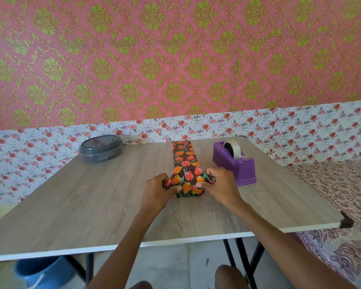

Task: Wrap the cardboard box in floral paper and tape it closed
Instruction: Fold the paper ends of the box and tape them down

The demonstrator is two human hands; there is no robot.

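Both hands (157,189) (220,185) around wrapped box's (184,163) near end

1 wide-angle view looks from the person's head, forward and down over the grey wood-grain bench (92,205). It sits close: both forearms reach in from the bottom edge. It faces the pink-and-green patterned wall (175,49), whose lines bow near the edges.

A grey lidded container (101,148) sits at the table's (92,205) far-left corner — blue bucket (41,272) underneath.
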